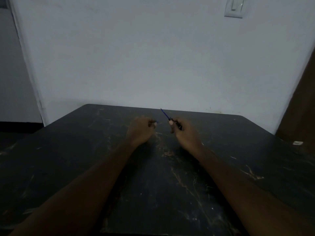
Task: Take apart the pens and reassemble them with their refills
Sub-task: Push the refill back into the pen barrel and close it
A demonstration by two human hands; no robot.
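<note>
My right hand (183,132) grips a dark pen barrel (175,124), and a thin blue refill (164,113) sticks out of it, pointing up and to the left. My left hand (142,130) is closed around a small pen part (156,122); only a bluish tip shows past the fingers. The two hands hover a short way apart above the far middle of the black marbled table (153,184). The scene is dim, and most of each held piece is hidden by fingers.
A small white object (297,143) lies near the table's right edge. A pale wall stands just behind the table, with a light switch (235,6) high on the right. A dark brown door edge (300,103) rises at the right.
</note>
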